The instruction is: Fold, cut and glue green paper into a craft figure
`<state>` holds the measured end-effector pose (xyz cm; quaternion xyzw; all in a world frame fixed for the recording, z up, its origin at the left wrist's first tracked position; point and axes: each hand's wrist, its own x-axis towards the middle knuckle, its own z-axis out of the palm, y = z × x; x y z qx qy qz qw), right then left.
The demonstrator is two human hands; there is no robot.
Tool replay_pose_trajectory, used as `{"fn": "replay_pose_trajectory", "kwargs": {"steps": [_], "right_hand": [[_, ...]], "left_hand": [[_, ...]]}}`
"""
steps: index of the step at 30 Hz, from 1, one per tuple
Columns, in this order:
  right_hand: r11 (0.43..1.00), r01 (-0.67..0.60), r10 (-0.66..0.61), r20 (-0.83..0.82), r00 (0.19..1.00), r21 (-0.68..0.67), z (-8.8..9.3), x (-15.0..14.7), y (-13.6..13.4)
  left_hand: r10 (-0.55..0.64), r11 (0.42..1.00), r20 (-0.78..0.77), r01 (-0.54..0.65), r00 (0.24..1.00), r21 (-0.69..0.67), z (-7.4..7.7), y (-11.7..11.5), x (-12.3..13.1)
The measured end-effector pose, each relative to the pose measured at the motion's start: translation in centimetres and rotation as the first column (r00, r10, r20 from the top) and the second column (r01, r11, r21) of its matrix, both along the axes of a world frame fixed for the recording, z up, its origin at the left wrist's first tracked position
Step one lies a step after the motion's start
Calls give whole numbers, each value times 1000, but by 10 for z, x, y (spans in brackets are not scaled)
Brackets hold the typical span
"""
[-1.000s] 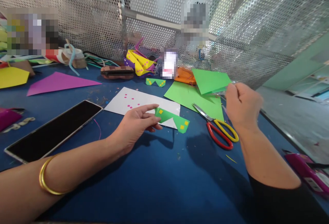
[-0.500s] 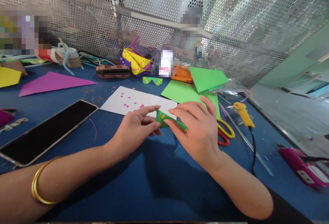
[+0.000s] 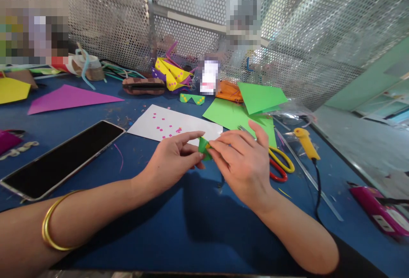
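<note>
A small folded green paper piece [image 3: 203,146] with yellow squares sits between my two hands, just above the blue table [image 3: 191,227]. My left hand [image 3: 172,161] pinches its left end with thumb and fingers. My right hand [image 3: 243,163] covers its right part, fingers pressed on it, so most of the piece is hidden. A white sheet [image 3: 169,124] with pink dots lies just behind the hands.
Red-and-yellow scissors [image 3: 281,165] lie right of my right hand, beside a yellow-handled corded tool [image 3: 306,141]. Green sheets [image 3: 246,112] lie behind. A dark tablet [image 3: 60,159] lies at left, a purple triangle [image 3: 68,99] beyond it. A perforated metal screen [image 3: 191,14] closes the back.
My right hand came from the green sheets at the right down onto the green piece, then slid left along it. The left hand kept its hold.
</note>
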<state>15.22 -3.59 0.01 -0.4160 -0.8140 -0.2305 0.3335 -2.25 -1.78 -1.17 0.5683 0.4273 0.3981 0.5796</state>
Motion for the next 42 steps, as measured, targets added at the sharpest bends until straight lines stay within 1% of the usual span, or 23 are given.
{"fn": "replay_pose_trajectory", "kwargs": {"steps": [5,12,15,17,19,21,22,23,24,25,26,27,28,29,31,32,34,38,42], "right_hand": [[1000,-12,12,-13,1000,1,1,2,0],[992,-11,-3,-117,993,-124,-2,3,2],[990,-5,-11,-108,994,-139,-2,2,2],[992,2,-15,-105,994,-125,0,6,2],[997,21,-31,-129,991,-78,6,16,6],[997,74,-74,-164,984,-4,15,35,13],[991,128,-121,-184,975,28,19,48,18],[978,205,-196,-197,961,28,24,64,23],[953,302,-293,-216,931,8,28,82,30],[907,422,-415,-230,881,-20,30,101,36],[830,552,-554,-218,803,-79,32,120,43],[718,676,-696,-178,696,-164,31,139,48],[578,779,-816,-140,561,-245,30,158,52],[517,804,-854,-116,507,-293,27,174,55],[443,815,-889,-68,452,-373,18,199,58],[410,815,-901,-46,431,-409,13,208,58],[380,794,-901,4,434,-475,5,220,58],[350,758,-886,68,458,-550,-3,231,60],[333,763,-890,82,448,-554,-7,242,64]], "left_hand": [[-16,1000,-13,15,1000,-8,-1,1,0],[-23,1000,-27,22,999,-17,-1,0,-1],[-21,999,-26,20,999,-37,1,0,0],[-9,999,-11,8,1000,-50,2,0,0],[9,998,-6,-9,1000,-65,4,0,1],[27,996,-12,-28,1000,-86,6,1,1],[35,994,-14,-36,999,-99,6,2,1],[41,992,-12,-42,999,-115,6,2,0],[49,990,-6,-50,999,-134,6,3,0],[59,986,4,-57,998,-156,6,3,0],[71,981,17,-66,997,-180,5,4,-1],[83,976,31,-75,996,-205,5,4,-1],[94,971,46,-82,994,-227,4,5,-2],[102,966,60,-85,993,-244,4,5,-2],[107,962,81,-83,991,-261,3,6,-3],[108,962,89,-81,990,-261,3,6,-3],[108,963,100,-79,989,-256,3,6,-3],[112,960,118,-77,987,-268,5,6,-2],[124,957,132,-83,984,-278,5,6,-2]]}}
